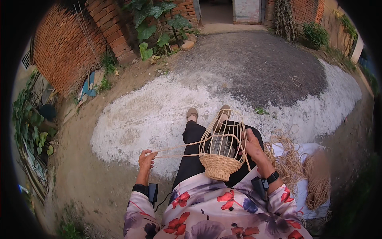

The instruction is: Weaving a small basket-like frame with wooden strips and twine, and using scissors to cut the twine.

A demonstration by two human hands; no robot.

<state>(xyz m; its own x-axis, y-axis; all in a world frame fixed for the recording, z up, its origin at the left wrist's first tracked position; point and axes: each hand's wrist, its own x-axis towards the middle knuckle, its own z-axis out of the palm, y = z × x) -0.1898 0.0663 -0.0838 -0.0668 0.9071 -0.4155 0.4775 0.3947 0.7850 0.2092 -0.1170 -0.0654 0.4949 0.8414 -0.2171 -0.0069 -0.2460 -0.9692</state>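
Currently, through the head camera I see the left forearm rise from the lower edge, left of centre, nearly upright, with the left hand (pixel 147 160) at its end, fingers bent over and pinching pale strands (pixel 177 155). Two lengths run from those fingertips rightward to the basket (pixel 221 165), looking fairly taut. On the other side I make out the right forearm slanting up and leftward from the lower right, the right hand (pixel 252 145) grasping the basket's ribs at their right side; I cannot tell exactly how its fingers sit among them. The basket itself lies just below the middle of the frame, between the two hands, touching the right one and well apart from the left. It tilts over the dark trousers (pixel 190 159), its tightly woven end toward the body and its open ribs reaching up toward the shoes (pixel 191 113). I notice a dark grey thing (pixel 221 146) behind the ribs, whether inside or beneath I cannot tell. At the lower right, coils (pixel 317 187) rest on a white sheet (pixel 301 198).
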